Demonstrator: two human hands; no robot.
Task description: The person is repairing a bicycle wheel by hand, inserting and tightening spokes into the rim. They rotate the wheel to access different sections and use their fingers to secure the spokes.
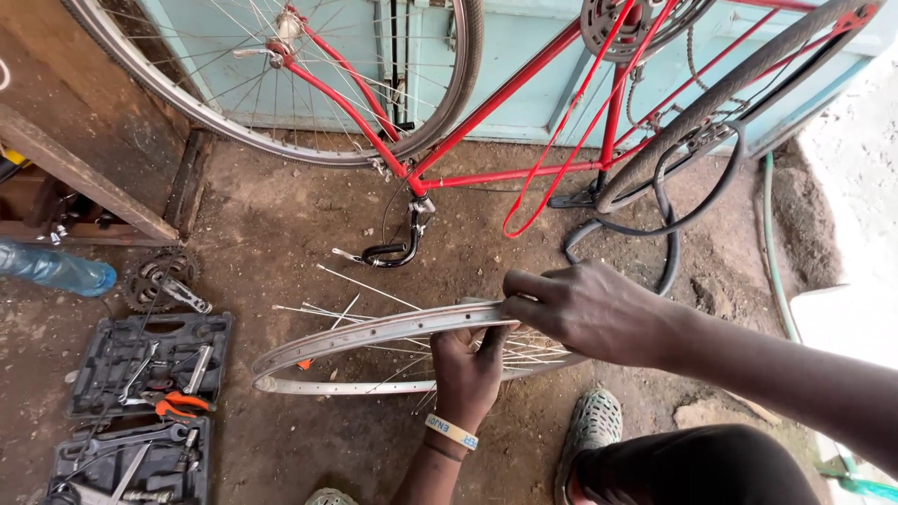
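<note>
A bare silver bicycle rim (327, 341) with loose spokes lies tilted just above the dirt floor in front of me. My left hand (468, 369), with a pale band on its wrist, grips the rim from below near its near edge. My right hand (585, 304) reaches in from the right and closes over the rim's top edge, fingers pinched at it. Several loose spokes (360, 285) stick out from the rim to the upper left.
An upside-down red bicycle (505, 103) stands behind, with a loose black inner tube (669, 224). Two open black tool cases (150, 360) lie at left by a sprocket (154, 276) and a blue bottle (56, 269). My sandalled foot (589, 425) rests below.
</note>
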